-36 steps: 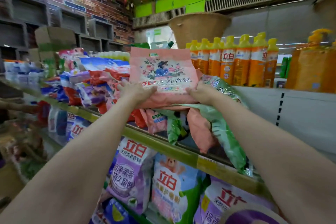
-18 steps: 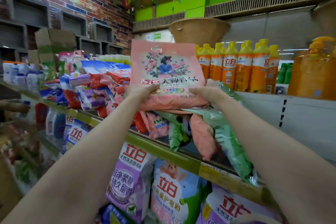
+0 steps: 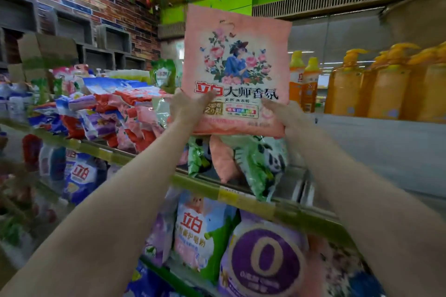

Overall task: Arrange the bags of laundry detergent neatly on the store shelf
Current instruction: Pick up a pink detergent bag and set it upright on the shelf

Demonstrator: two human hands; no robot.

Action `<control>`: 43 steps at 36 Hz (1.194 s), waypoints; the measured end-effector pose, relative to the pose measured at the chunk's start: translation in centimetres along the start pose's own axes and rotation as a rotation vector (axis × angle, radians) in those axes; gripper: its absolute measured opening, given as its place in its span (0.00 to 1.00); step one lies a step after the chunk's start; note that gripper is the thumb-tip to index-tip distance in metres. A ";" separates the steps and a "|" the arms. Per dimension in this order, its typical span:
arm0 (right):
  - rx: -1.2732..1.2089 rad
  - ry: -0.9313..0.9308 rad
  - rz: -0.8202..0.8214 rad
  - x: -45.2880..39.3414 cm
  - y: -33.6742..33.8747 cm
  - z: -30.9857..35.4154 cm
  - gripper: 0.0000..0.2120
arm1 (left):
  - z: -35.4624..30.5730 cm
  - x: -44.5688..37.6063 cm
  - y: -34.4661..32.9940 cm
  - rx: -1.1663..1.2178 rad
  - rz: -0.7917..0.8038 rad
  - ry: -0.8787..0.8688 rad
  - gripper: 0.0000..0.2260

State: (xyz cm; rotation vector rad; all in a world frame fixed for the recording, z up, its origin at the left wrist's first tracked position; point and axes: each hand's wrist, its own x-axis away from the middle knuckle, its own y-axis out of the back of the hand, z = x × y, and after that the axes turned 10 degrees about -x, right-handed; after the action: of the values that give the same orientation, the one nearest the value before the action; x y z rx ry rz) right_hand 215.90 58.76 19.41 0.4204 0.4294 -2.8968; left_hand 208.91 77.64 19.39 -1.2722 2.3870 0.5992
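I see both forearms extended forward and up. The left hand (image 3: 187, 109) pinches the lower left corner of the pink detergent bag (image 3: 235, 70), thumb across its front. The right hand (image 3: 288, 116) pinches the lower right corner the same way. The bag stands upright, lifted above the shelf (image 3: 231, 196), directly over a heap of green and pink bags (image 3: 255, 164). Orange bottles (image 3: 383, 89) stand to the right.

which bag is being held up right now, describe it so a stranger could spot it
Above the yellow-edged shelf heaped with detergent bags, both hands hold up one pink bag. Only it stands upright, showing a figure in blue among roses.
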 end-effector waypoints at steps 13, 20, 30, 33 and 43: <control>-0.045 0.077 -0.094 7.2 11.3 4.0 0.16 | -4.6 11.3 -4.4 0.083 0.116 0.075 0.26; 0.022 0.099 -0.181 10.5 16.2 6.4 0.10 | -7.4 16.1 -5.8 0.153 0.185 0.085 0.24; 0.001 0.173 -0.296 15.8 21.3 9.3 0.11 | -11.4 21.0 -7.1 0.213 0.350 0.038 0.28; 0.038 0.167 -0.330 17.7 23.1 9.6 0.10 | -12.2 23.1 -7.3 0.233 0.392 0.026 0.27; 0.086 0.154 -0.545 25.3 29.6 11.4 0.19 | -14.6 30.7 -9.7 0.285 0.627 -0.007 0.26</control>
State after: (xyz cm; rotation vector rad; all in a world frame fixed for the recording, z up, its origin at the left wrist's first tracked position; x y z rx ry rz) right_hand 195.66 23.89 14.60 0.6275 0.5103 -3.4327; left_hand 199.24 43.97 14.33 -0.3913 2.7354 0.3969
